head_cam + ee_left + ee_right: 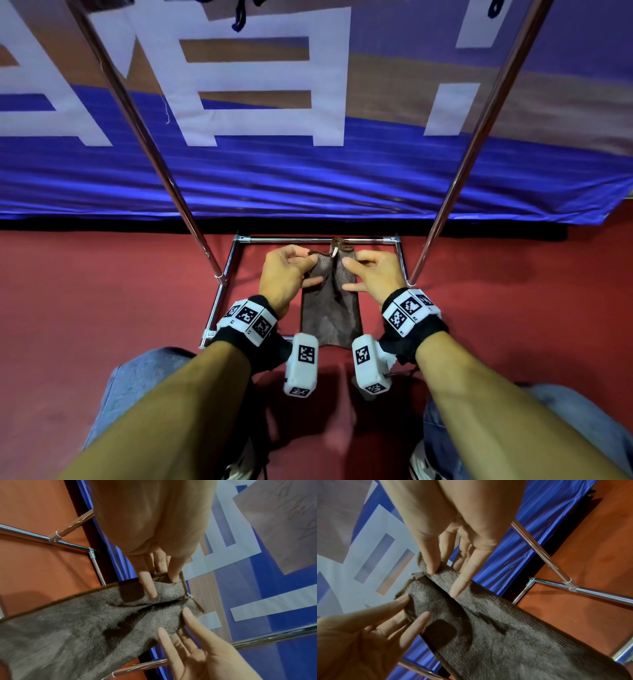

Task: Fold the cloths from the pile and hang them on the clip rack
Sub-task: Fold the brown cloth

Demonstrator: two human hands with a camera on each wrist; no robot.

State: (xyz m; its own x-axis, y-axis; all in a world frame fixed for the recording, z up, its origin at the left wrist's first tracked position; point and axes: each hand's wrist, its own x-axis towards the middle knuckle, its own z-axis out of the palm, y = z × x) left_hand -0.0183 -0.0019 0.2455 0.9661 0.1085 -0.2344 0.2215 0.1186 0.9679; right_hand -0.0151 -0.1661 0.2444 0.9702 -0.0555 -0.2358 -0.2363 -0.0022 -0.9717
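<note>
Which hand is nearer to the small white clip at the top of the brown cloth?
Right. The right hand pinches the cloth right beside the clip; the left hand holds the top edge slightly farther away.

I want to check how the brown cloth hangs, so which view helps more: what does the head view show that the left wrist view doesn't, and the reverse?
Head view only: both rack uprights, the cloth's free lower edge, both wrist cameras, the person's knees.

Left wrist view only: close up, the small clip biting the cloth's top edge, and a fold running down from it.

Both: the brown cloth hanging, the left hand and right hand pinching its top corners, the red floor, the blue banner.
</note>
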